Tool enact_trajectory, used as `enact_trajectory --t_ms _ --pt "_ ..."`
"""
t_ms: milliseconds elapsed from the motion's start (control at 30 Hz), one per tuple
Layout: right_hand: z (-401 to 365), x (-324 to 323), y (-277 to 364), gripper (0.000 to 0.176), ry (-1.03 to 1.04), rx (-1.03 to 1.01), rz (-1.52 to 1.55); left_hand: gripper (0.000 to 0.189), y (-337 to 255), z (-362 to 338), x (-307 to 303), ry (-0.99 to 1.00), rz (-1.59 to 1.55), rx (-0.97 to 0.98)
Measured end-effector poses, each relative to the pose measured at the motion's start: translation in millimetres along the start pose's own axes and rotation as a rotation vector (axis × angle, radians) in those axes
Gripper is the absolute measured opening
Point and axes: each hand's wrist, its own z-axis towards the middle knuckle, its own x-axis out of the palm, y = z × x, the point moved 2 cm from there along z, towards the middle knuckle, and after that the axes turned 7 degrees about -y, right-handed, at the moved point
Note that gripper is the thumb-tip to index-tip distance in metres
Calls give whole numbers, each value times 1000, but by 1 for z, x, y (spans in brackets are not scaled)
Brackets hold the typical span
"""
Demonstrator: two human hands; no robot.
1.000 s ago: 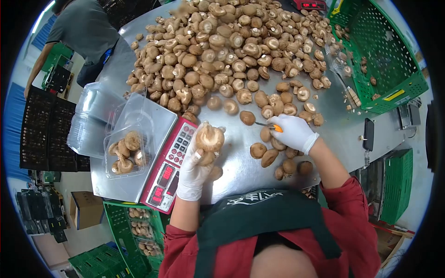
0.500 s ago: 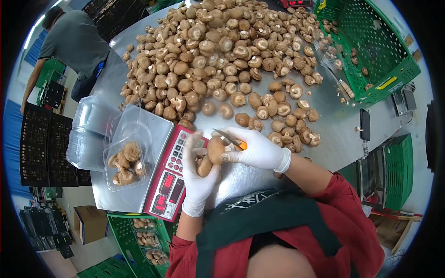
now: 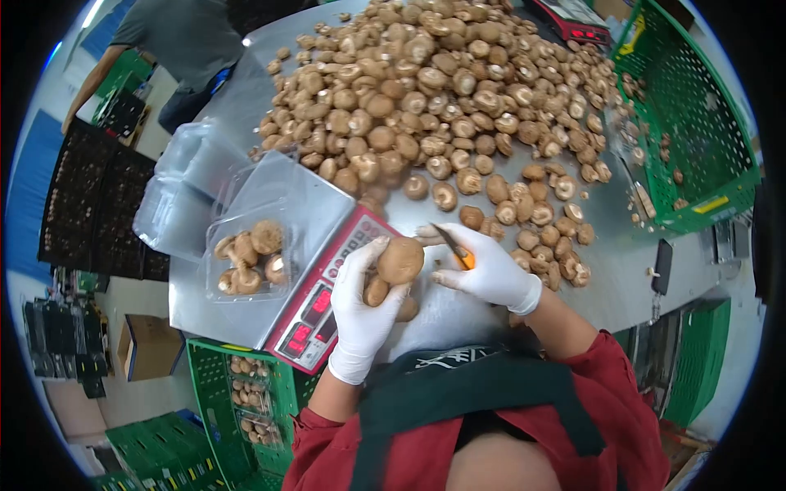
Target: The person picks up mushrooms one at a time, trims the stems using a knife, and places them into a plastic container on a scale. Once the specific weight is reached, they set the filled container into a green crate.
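My left hand [image 3: 358,315], in a white glove, is closed around several brown-capped mushrooms [image 3: 400,260] near the scale's keypad. A large cap faces up, with smaller ones below it. To the right, my gloved right hand [image 3: 491,274] grips a small knife [image 3: 466,259] with an orange handle. Its dark blade points up and left, apart from the mushrooms. Left of my hands, a clear plastic tray [image 3: 214,296] with several mushrooms rests on the metal plate of a red and white digital scale [image 3: 299,352]. Its red digits are lit but too blurred to read.
A large heap of mushrooms [image 3: 442,90] covers the table's far side. Stacked clear containers [image 3: 176,209] stand left. A green crate [image 3: 684,123] holds scraps at right; another green crate [image 3: 201,380] with packed trays sits below the scale. A person [image 3: 176,49] bends at upper left.
My right hand has drawn away to the right with the knife. My left hand has turned the mushrooms so a large cap faces up. The view has shifted.
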Motion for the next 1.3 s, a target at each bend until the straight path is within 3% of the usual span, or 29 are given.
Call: enact_trajectory --t_ms 33,67,200,267,333,433,467,533,667,733,800,833,967,1167,1267,1300 --pt "3 -1 5 61 -14 -16 -128 60 2 0 -10 39 42 12" --pt "4 0 2 55 -55 -65 -62 59 -2 2 -19 7 15 -7" --pt "5 -10 9 53 -45 102 -131 64 -14 26 -83 -175 489 284" --pt "4 -14 10 49 -68 162 -104 62 -12 41 -116 -230 702 199" --pt "3 -16 9 46 -103 228 -5 63 -14 53 -137 -142 917 144" --pt "4 -22 5 44 -130 209 -61 65 -6 64 -162 176 936 -16" --pt "4 -22 5 44 -137 206 -65 60 -4 71 -172 190 826 89" --pt "2 -23 10 43 -166 227 -72 57 -2 83 -192 46 475 -183" --pt "2 -30 2 41 -207 211 -82 51 30 98 -217 -139 -147 -217" --pt "1 -31 9 41 -241 286 -47 54 43 96 -212 -180 -240 -222" --pt "1 -33 7 40 -270 282 -42 66 48 90 -201 -172 -454 -191" --pt "0 -34 11 39 -277 301 -35 81 51 87 -200 -187 -549 -219" --pt "0 -41 2 36 -294 281 -30 87 53 78 -197 -197 -669 -156" --pt "-1 -46 2 34 -307 270 -15 76 56 74 -203 -236 -642 -153" --pt "-3 -51 1 34 -321 266 -15 60 61 72 -208 -234 -592 -161" --pt "-4 -53 3 34 -330 270 -20 45 61 72 -208 -279 -533 -188"
